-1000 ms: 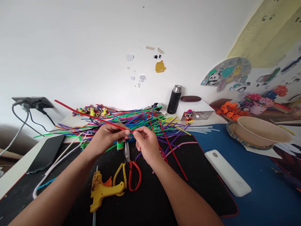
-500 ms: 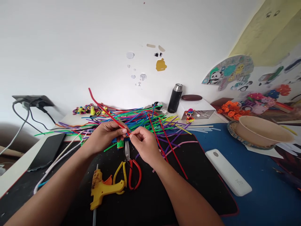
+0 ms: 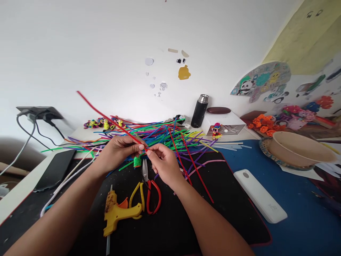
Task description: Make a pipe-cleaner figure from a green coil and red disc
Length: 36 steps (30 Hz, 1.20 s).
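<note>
Above the black mat (image 3: pixel 231 206), the left hand (image 3: pixel 119 153) and right hand (image 3: pixel 165 163) each have their grip clamped on the red stem (image 3: pixel 106 117); open room separates right forearm (image 3: pixel 213 220) from red edge (image 3: pixel 247 197).

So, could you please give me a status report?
Left hand, right hand: both pinching long, thin, red pipe cleaner. Yellow plastic glue gun lies clear of both.

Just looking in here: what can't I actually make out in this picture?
Lower end of the red stem: head view, covered by the fingers of the right hand.
Part of the yellow-handled tool: head view, behind the glue gun.
Rest of the pale cable: head view, cut off by the left edge.
Mark on the white slab: head view, too small to read.
</note>
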Each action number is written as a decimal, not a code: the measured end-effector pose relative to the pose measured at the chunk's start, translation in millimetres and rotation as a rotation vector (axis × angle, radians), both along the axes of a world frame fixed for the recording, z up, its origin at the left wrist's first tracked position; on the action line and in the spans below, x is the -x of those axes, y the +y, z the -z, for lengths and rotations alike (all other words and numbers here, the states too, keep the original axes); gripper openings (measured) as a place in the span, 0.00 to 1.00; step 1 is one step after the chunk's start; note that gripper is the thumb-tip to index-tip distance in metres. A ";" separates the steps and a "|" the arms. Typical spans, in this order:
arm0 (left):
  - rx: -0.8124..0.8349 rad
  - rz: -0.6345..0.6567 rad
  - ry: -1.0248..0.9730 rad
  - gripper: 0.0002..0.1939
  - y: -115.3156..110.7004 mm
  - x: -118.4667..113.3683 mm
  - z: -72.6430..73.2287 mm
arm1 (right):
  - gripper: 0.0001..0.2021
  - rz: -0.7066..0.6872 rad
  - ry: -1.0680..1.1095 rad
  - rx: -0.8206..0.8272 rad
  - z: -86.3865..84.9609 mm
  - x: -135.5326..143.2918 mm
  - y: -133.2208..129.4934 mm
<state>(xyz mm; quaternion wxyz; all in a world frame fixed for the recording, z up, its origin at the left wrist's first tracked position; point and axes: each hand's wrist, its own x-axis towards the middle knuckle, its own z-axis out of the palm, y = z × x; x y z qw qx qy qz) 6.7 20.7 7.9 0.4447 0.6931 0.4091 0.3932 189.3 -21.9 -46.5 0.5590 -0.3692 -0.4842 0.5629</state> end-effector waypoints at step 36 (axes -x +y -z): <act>0.042 0.069 0.001 0.17 -2.0 -1.5 -8.2 | 0.06 0.051 -0.258 -0.109 -2.1 -4.3 -3.0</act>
